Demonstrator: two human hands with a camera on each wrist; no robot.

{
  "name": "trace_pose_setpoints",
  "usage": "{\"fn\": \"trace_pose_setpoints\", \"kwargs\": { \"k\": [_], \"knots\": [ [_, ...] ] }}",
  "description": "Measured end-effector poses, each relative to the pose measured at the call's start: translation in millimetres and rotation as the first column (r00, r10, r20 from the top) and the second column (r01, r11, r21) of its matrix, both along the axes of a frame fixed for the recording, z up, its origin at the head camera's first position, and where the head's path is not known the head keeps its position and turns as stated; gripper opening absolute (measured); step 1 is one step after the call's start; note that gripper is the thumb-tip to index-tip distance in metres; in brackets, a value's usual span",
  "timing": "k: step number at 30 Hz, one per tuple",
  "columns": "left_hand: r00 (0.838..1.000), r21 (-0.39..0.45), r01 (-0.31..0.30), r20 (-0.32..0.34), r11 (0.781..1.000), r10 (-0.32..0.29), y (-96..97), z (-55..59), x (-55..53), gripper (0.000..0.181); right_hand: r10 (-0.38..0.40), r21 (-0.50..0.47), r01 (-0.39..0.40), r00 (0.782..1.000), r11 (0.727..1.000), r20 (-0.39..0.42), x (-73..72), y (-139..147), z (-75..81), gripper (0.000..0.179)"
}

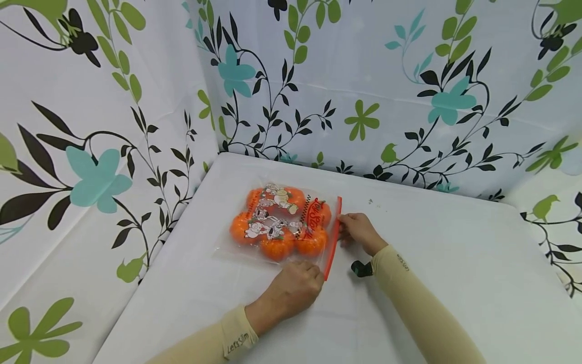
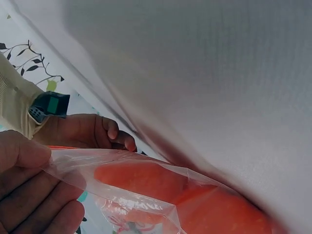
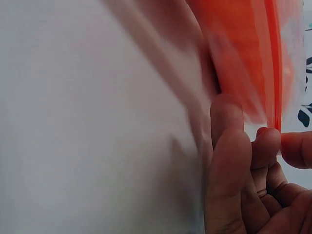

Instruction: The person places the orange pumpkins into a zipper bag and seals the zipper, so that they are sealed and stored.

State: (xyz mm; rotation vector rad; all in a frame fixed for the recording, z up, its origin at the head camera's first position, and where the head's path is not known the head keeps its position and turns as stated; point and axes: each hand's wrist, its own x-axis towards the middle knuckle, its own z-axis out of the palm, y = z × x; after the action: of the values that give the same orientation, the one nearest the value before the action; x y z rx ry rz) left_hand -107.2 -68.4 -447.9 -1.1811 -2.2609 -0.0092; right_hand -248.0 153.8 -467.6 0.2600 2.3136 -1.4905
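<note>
A clear zip bag (image 1: pixel 273 222) with cartoon figures and red lettering lies on the table, holding several orange, ribbed, pumpkin-like pieces (image 1: pixel 277 246). Its red zip strip (image 1: pixel 333 237) runs along the right-hand side. At the strip's near end, my left hand (image 1: pixel 291 288) pinches the bag's corner between thumb and fingers; the left wrist view shows the thumb over the clear plastic (image 2: pixel 117 161). My right hand (image 1: pixel 361 232) pinches the strip farther up. In the right wrist view, the thumb and index finger of that hand (image 3: pixel 258 180) meet at the red edge.
The bag rests on a white-covered table (image 1: pixel 432 263). Behind it and to the left hang curtains (image 1: pixel 364 91) with leaf and flower prints. A small dark device (image 1: pixel 361 268) sits at the right wrist, by the beige sleeve (image 1: pixel 418 298).
</note>
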Motion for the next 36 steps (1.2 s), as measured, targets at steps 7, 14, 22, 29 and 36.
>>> {"fn": "trace_pose_setpoints", "kwargs": {
  "k": [7,14,22,29,36],
  "knots": [
    [1.000,-0.008,0.017,0.025,1.000,-0.016,0.3,0.8,4.0,0.009,-0.018,0.011,0.018,1.000,1.000,-0.002,-12.2,8.8,5.0,0.042],
    [0.999,-0.009,0.034,0.022,0.999,-0.034,-0.4,0.2,6.2,0.010,-0.054,0.007,0.054,0.998,0.999,0.029,-22.2,15.8,10.9,0.046],
    [0.997,0.093,0.017,0.079,0.996,-0.025,-5.1,-5.9,4.2,0.014,-0.104,-0.026,0.107,0.991,0.994,0.083,-28.3,28.0,3.0,0.046],
    [0.995,0.126,0.035,0.093,0.991,-0.047,-6.3,-11.2,3.1,0.025,-0.119,-0.052,0.124,0.989,0.991,0.091,-26.3,30.7,-1.0,0.047],
    [0.995,0.051,0.025,0.090,0.998,-0.030,0.6,-11.1,7.7,0.026,-0.140,-0.055,0.145,0.986,0.988,0.093,-28.3,22.2,0.5,0.050]
  ]
}}
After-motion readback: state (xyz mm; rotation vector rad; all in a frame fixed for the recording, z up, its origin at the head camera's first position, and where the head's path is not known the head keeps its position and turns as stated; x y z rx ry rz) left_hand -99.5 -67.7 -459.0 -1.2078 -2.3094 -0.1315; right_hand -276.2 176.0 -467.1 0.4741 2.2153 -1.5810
